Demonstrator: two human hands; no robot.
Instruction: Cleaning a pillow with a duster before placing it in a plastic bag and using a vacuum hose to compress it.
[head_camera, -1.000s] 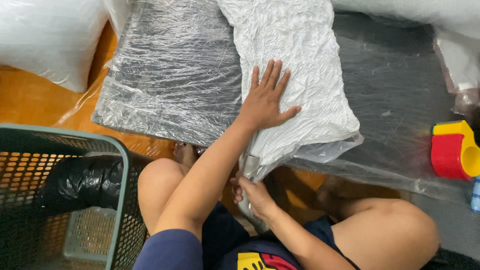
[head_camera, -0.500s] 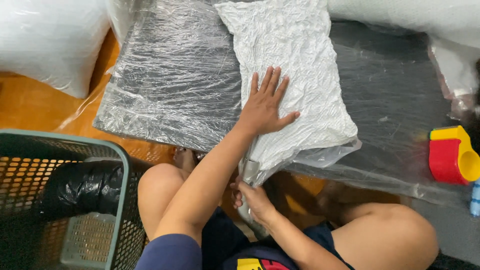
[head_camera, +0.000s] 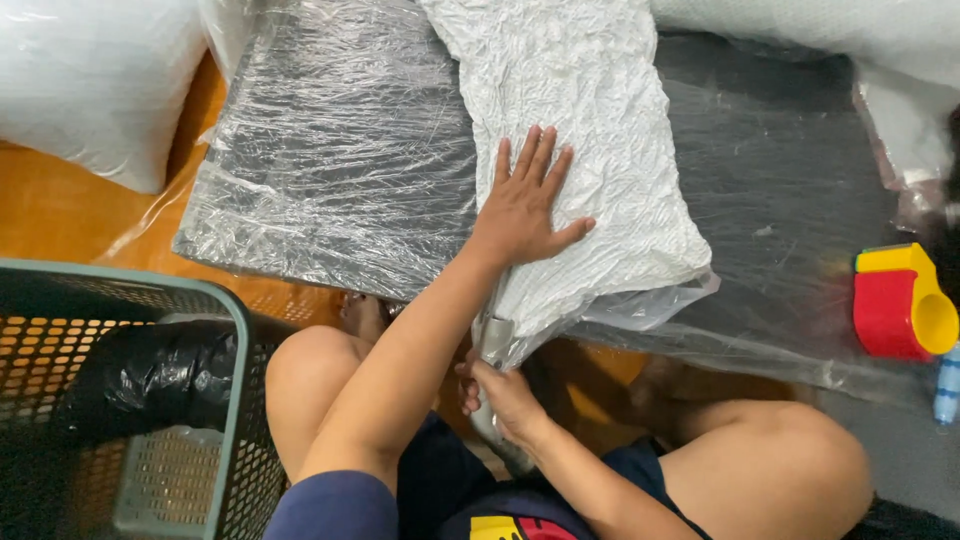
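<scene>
White crinkled pillow (head_camera: 580, 150) under flat open left hand (head_camera: 525, 205); right hand (head_camera: 500, 390) grips its bag neck (head_camera: 493, 340).

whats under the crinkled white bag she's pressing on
The white bag lies on a dark slab wrapped in clear plastic. The left hand presses it flat; the slab beneath it is hidden.

Left hand (head_camera: 525, 205): slid a little toward the person along the white pillow (head_camera: 585, 150), fingers drawn closer together than a second ago.
Pillow: looked flatter and more wrinkled under the palm; its plastic bag (head_camera: 650, 305) end spread out more at the near edge.
Right hand (head_camera: 500, 395): shifted slightly on the grey nozzle (head_camera: 493, 340) at the bag's mouth.
Yellow-and-red dispenser (head_camera: 905, 305): sat lower in view as the camera tilted.
</scene>
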